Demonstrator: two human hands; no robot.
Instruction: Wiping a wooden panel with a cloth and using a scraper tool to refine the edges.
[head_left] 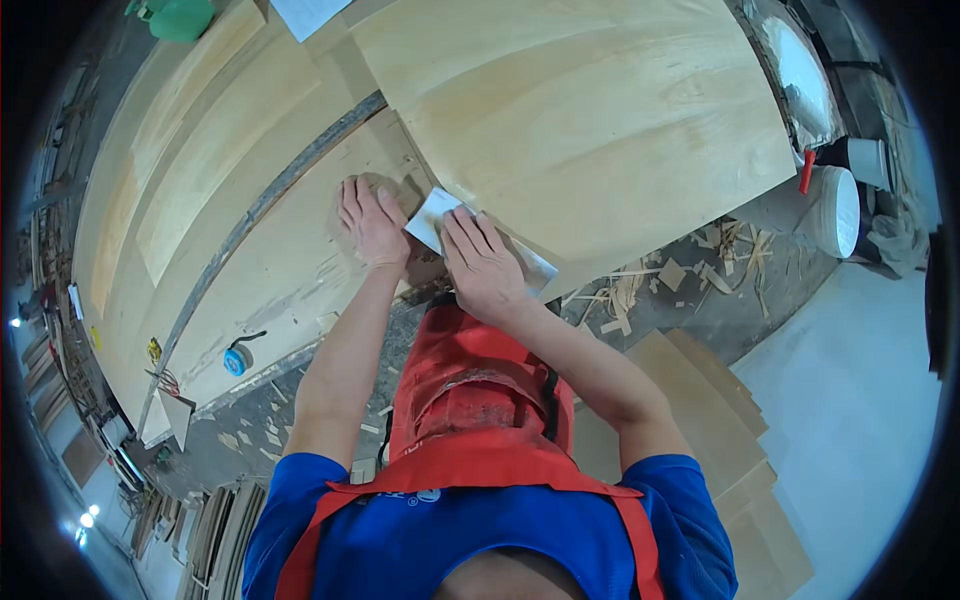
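Note:
My left hand [372, 222] lies palm down on the near strip of plywood [310, 215], fingers stretched out and a little apart. Just right of it, my right hand [484, 262] is over a flat, pale, shiny strip [428, 220], fingers pressed together on top. The thumb is hidden, and so is the middle of the strip. One end of the strip points toward my left hand; the other shows beyond my right wrist. Right beside it is the corner of a large, light plywood sheet [610, 120], which lies over the board beneath.
A dark, narrow bar [270, 195] crosses the left boards. A blue tape measure [235, 361] lies near the front edge. Wood scraps [625, 295] litter the floor. Stacked panels [700, 400] are at my right; a white bucket [842, 212] stands farther off. A green container [178, 16] sits far left.

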